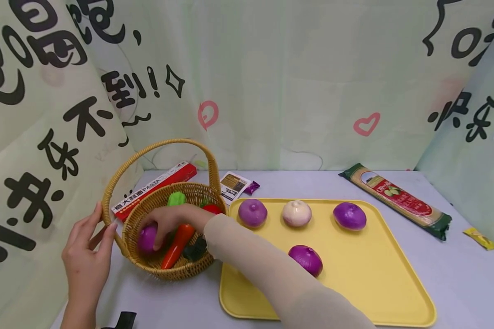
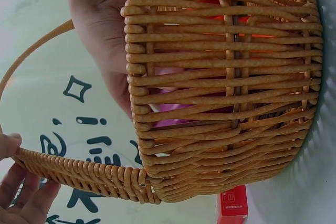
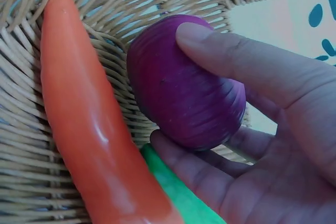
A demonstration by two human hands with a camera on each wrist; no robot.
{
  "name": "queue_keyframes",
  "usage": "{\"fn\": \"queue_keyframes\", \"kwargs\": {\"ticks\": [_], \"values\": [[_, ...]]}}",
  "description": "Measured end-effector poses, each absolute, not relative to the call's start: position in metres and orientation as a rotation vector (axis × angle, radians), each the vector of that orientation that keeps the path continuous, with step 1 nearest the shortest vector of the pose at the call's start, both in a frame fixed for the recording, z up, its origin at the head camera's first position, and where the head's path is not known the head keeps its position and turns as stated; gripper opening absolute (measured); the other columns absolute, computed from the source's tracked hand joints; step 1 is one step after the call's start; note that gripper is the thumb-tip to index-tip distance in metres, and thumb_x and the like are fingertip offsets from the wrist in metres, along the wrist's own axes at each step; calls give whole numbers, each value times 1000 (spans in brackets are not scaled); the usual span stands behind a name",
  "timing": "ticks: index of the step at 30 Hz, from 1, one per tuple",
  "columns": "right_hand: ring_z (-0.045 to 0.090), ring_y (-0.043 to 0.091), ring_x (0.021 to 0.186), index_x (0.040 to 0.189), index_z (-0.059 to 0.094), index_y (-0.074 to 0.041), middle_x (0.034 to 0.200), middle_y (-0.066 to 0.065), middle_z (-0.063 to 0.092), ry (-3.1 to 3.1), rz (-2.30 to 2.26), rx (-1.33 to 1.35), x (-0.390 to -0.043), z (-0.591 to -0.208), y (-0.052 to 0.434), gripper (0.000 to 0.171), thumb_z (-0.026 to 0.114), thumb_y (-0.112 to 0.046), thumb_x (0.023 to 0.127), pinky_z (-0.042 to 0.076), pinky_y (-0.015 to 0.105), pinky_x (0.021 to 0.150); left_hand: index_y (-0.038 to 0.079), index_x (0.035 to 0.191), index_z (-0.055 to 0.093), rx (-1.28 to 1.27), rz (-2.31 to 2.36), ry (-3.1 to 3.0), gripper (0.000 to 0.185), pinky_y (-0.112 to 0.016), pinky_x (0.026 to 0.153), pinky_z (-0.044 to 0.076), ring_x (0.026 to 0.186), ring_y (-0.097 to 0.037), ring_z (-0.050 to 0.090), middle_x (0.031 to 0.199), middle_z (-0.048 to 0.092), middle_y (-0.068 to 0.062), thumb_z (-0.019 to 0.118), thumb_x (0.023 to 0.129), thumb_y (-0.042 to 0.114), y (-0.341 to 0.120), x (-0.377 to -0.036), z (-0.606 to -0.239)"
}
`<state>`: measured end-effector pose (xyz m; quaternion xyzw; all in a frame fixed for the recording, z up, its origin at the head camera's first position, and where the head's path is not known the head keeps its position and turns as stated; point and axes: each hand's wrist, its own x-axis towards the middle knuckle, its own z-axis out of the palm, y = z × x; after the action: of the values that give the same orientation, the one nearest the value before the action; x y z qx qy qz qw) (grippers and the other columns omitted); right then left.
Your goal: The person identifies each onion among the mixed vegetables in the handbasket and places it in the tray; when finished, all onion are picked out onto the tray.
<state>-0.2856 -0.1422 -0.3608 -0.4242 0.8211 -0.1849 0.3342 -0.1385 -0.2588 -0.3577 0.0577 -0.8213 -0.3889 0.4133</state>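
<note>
Right wrist view: the right hand [image 3: 252, 129] curls its thumb and fingers round a purple onion [image 3: 184, 85] deep in the wicker basket [image 3: 131, 3].

The onion sits against the basket's left inner wall, close to the near left corner of the tabletop [image 1: 457, 274], just beside a long orange pepper [image 3: 89, 124] with a green piece [image 3: 178, 192] under the fingers. Glossy and faintly ridged, it looks like light, hard plastic, probably slippery, so a grip across its broad middle seems best. The left hand [image 1: 86, 256] is spread, fingers straight, steadying the base of the woven handle [image 1: 107, 201]. Four more smooth onions lie on the yellow tray [image 1: 395, 283].
</note>
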Motion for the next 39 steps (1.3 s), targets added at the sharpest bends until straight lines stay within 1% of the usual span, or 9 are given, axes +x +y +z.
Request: {"fn": "queue_keyframes", "kwargs": {"ticks": [5, 11, 18, 21, 25, 29, 32, 38, 39], "values": [[51, 5, 105, 130, 54, -28, 124, -10, 55, 2153, -529, -1117, -288, -352, -137, 58, 77, -20, 77, 48, 12, 79, 31, 133, 52, 150, -978, -2066, 61, 4, 78, 39, 101, 19, 46, 103, 42, 37, 68, 82, 0, -259, -139, -358], [51, 6, 103, 131, 54, -27, 122, -7, 56, 2126, -610, -1161, -292, -339, -126, 58, 77, -20, 78, 49, 13, 78, 27, 133, 53, 140, -979, -2065, 62, 3, 79, 40, 101, 18, 47, 104, 43, 37, 68, 81, -4, -259, -139, -358], [51, 7, 105, 132, 53, -28, 124, -7, 54, 2132, -689, -1164, -296, -322, -109, 60, 77, -20, 78, 52, 15, 78, 29, 133, 52, 152, -972, -2074, 62, 4, 80, 39, 101, 17, 46, 105, 42, 35, 68, 82, -2, -258, -139, -358], [50, 8, 106, 133, 52, -29, 124, -6, 53, 2155, -685, -1170, -297, -315, -103, 61, 77, -22, 78, 52, 15, 78, 26, 133, 53, 139, -970, -2068, 62, 5, 80, 39, 100, 18, 46, 104, 41, 37, 68, 81, -4, -258, -139, -358], [49, 8, 107, 133, 52, -27, 125, -5, 53, 2160, -700, -1179, -296, -309, -95, 60, 76, -22, 78, 52, 15, 79, 23, 133, 53, 130, -963, -2064, 62, 5, 79, 39, 100, 18, 46, 103, 42, 38, 68, 80, -5, -259, -138, -358], [48, 9, 109, 135, 51, -25, 127, -4, 52, 2149, -727, -1172, -294, -306, -89, 63, 76, -21, 78, 53, 15, 79, 27, 134, 52, 156, -953, -2077, 64, 5, 79, 38, 100, 19, 45, 103, 41, 38, 69, 80, -4, -260, -138, -359], [47, 9, 110, 136, 51, -26, 129, -4, 51, 2164, -723, -1173, -294, -305, -85, 64, 77, -21, 78, 52, 15, 79, 31, 134, 51, 184, -949, -2091, 64, 6, 78, 37, 100, 20, 44, 103, 40, 37, 69, 81, -1, -260, -138, -360], [46, 10, 112, 135, 51, -28, 131, -4, 50, 2180, -744, -1166, -292, -300, -74, 63, 77, -21, 78, 52, 17, 80, 30, 134, 52, 178, -946, -2088, 63, 5, 78, 37, 100, 20, 43, 103, 40, 36, 69, 81, 0, -260, -139, -360], [46, 10, 113, 134, 52, -28, 131, -4, 50, 2183, -747, -1166, -292, -298, -72, 63, 77, -21, 78, 52, 16, 81, 30, 134, 51, 180, -944, -2088, 63, 5, 78, 37, 100, 20, 43, 104, 42, 34, 69, 81, 0, -260, -140, -360]]}}
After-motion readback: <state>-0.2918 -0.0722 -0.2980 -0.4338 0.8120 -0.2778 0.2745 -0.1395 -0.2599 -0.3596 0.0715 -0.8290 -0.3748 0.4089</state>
